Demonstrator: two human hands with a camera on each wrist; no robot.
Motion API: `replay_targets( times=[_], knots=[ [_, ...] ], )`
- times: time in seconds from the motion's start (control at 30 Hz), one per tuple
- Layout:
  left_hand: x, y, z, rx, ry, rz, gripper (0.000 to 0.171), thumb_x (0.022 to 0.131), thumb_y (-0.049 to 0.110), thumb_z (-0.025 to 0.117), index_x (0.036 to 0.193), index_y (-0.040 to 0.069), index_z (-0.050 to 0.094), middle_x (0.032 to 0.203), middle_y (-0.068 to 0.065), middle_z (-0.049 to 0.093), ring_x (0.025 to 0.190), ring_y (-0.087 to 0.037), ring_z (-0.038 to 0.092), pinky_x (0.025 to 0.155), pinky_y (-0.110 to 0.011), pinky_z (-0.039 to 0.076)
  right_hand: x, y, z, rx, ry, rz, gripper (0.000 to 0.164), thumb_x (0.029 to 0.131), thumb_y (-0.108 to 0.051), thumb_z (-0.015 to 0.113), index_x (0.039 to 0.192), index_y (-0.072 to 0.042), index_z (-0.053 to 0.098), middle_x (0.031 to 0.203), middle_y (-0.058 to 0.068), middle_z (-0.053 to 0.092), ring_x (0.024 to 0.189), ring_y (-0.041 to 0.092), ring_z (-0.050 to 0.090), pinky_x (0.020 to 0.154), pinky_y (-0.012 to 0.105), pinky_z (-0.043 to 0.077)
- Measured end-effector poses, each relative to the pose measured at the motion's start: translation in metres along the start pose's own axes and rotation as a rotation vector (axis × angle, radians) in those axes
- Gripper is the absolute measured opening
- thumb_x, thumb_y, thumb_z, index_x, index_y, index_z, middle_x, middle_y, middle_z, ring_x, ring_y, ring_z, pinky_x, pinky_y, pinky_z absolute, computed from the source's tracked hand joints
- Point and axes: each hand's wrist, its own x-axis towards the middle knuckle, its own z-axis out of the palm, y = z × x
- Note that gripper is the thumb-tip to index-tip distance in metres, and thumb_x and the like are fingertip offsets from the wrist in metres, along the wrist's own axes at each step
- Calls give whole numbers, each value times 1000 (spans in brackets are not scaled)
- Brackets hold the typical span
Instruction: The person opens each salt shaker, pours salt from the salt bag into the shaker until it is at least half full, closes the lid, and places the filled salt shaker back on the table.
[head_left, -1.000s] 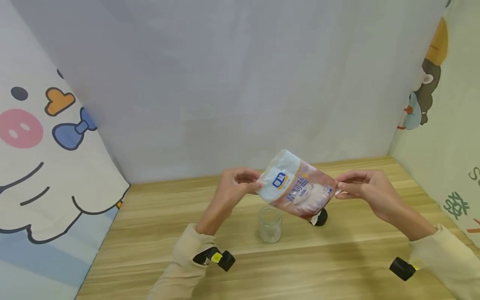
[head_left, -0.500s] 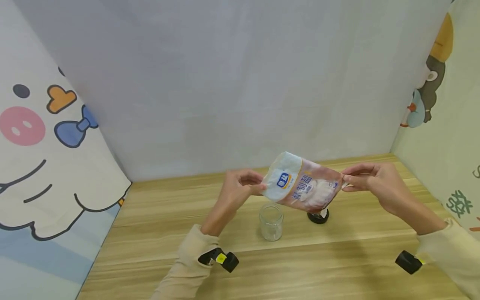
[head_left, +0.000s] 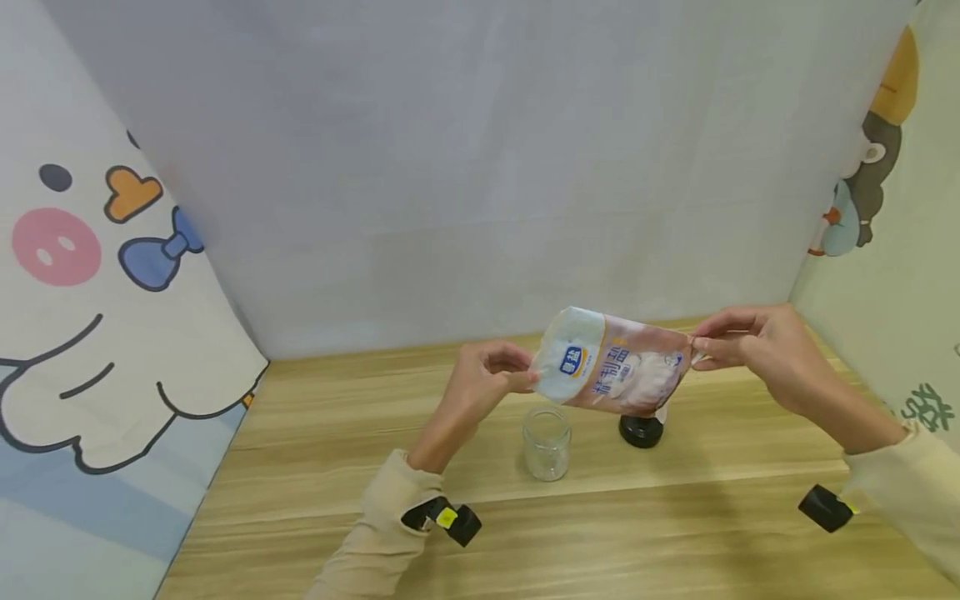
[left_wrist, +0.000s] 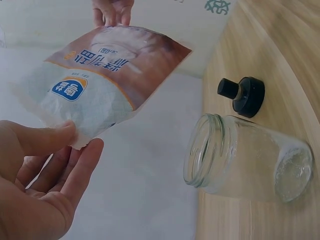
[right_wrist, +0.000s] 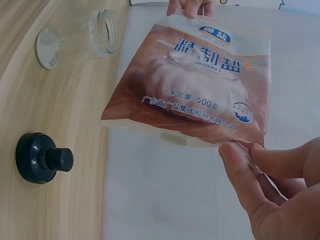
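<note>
A printed salt bag (head_left: 618,362), white-blue at one end and brownish pink at the other, is held up above the table between both hands. My left hand (head_left: 483,383) pinches a corner of its pale end between thumb and fingers. At the brown end, my right hand (head_left: 765,350) pinches the opposite corner. Below the bag's pale end a clear glass jar (head_left: 547,454) stands upright without a lid. In the left wrist view some white grains show at the bottom of the jar (left_wrist: 292,172). The bag (right_wrist: 195,80) looks rather flat in the right wrist view.
A black knobbed lid (head_left: 641,431) lies on the wooden table (head_left: 337,483) to the right of the jar, partly behind the bag in the head view. A pale curtain (head_left: 450,167) hangs behind the table, with cartoon-printed panels on both sides.
The bag has turned closer to level as my right hand rose and moved right. My left hand shifted slightly right with its corner. Both grips stay the same.
</note>
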Motion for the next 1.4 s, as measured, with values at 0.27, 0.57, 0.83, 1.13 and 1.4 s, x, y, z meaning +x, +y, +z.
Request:
replay_targets(
  times=[0.27,0.57,0.83,1.13,1.4],
  knots=[
    [-1,-3,0,27,-5,-5,13,77,-9,68,89,-12,65,86,-22,66,75,-25,65,70,-34,59,3,-5,1,-58,-6,11,14,88,-1,64,96,11,65,83,2,68,72,21,69,72,33,59],
    [4,-20,-4,64,-17,5,12,75,-10,70,87,-11,66,87,-23,67,76,-26,66,71,-38,59,5,-8,4,-161,-20,2,25,90,-9,65,101,13,62,84,4,68,74,23,69,71,29,59],
    [10,-42,-7,43,-1,7,11,75,-4,72,86,-5,68,83,-14,68,72,-21,65,70,-36,60,7,-13,5,-221,-13,-25,24,89,-8,66,100,13,63,82,6,70,71,20,69,69,29,59],
    [9,-43,-6,53,-3,16,11,75,-3,73,84,-4,68,83,-14,68,71,-20,65,70,-40,60,10,-17,6,-276,-9,-55,21,88,-9,67,98,9,65,83,8,70,70,20,69,67,26,59],
    [8,-46,-7,46,0,17,11,74,-4,75,79,1,66,80,-12,68,70,-20,65,70,-41,60,11,-21,7,-307,-15,-68,17,89,-5,65,97,9,66,85,14,70,69,18,68,66,28,59]
  ],
)
